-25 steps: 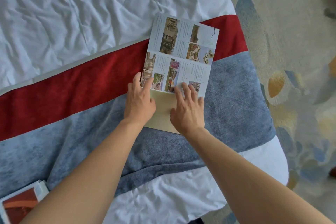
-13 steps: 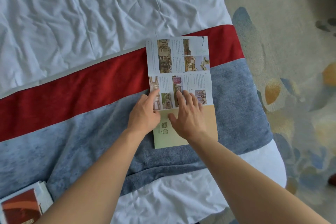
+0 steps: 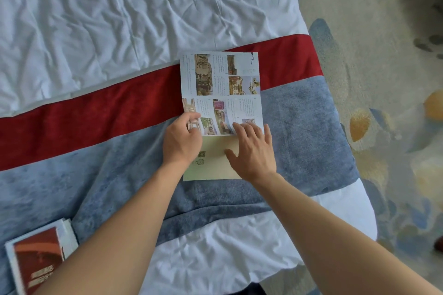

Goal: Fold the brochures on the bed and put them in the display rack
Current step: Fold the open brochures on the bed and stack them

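So the left hand (image 3: 182,141) has its thumb and fingers pinched on the left edge of the unfolded paper brochure (image 3: 221,93), the one with small photos and text columns on white panels plus a plain beige panel nearest the person. The right hand (image 3: 254,151) isn't gripping anything, it's just lying flat with fingers spread, pressing down where the printed panels meet the beige one. The hands are near each other but not touching, with a strip of beige paper between them.

The brochure lies flat and straight on the bed, across the dark red velvet band (image 3: 96,108) and the grey-blue textured throw (image 3: 299,132). Past that is wrinkled white bedsheet (image 3: 119,7). Bottom left there's a stack of red-covered brochures (image 3: 36,268), partly hidden behind the left forearm. No display rack anywhere in view, so I'd guess that's a fair way off yet.

What I'd worry about: the bed is soft, so pressing a crease here probably gives a mushy or crooked fold. If the pinched edge lifts while the flat hand lets the paper slide on that fuzzy throw, the panels won't line up. Also the brochure sits close to the bed's right edge, so a slip could send it onto the patterned carpet (image 3: 383,79).
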Demonstrator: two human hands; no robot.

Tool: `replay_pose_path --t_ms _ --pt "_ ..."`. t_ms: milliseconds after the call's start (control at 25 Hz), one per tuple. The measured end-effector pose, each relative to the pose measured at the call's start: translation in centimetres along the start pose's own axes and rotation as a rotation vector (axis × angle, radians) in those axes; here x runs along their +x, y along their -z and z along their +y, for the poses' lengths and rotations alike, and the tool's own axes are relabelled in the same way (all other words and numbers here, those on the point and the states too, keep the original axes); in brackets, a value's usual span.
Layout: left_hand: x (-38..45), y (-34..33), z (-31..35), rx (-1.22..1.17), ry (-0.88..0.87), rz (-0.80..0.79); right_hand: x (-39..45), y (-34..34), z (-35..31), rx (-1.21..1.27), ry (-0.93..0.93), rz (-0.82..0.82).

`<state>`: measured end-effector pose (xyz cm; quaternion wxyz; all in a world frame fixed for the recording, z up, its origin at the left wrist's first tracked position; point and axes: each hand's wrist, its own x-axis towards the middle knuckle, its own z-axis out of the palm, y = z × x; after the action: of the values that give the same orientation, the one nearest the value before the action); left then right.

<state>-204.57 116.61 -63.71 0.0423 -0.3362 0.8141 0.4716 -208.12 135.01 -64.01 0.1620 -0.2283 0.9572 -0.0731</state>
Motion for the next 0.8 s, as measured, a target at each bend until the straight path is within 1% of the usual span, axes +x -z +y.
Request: replay_pose_path --t_ms 80,200,280,400,480,560,640,680,800 --pt "-0.7 0.8 -0.3 -0.022 0.012 -0.012 -0.3 -0.1 -0.8 -0.005 0.021 0.023" --pt "-2.0 1.3 -1.5 -0.015 0.017 -0.063 -0.9 -0.3 -1.6 -0.013 0.041 -0.025" --pt "-2.9 1.3 -2.4 -0.01 0.005 -0.151 -1.5 -0.6 -1.9 -0.026 0.037 -0.053" --pt "-4.1 0.9 -3.3 0.125 -0.099 -0.242 -2.4 -1.0 -2.2 -0.034 0.052 -0.032" --pt "-4.6 1.0 -3.6 0.211 -0.165 -0.256 -2.6 -0.8 -2.0 -0.029 0.06 -0.031" --pt "-4.8 1.3 -3.8 0.29 -0.209 -0.267 -2.3 -0.6 -1.6 -0.024 0.062 -0.068" --pt "-5.1 1.5 -4.0 0.399 -0.256 -0.256 -2.2 -0.4 -1.4 -0.031 0.074 -0.107" --pt "-5.3 1.6 -4.0 0.442 -0.275 -0.224 -2.3 -0.3 -1.4 -0.04 0.084 -0.12" --pt "-5.7 2.3 -3.8 0.474 -0.306 -0.058 -2.6 -0.4 -1.9 -0.046 0.094 -0.118"
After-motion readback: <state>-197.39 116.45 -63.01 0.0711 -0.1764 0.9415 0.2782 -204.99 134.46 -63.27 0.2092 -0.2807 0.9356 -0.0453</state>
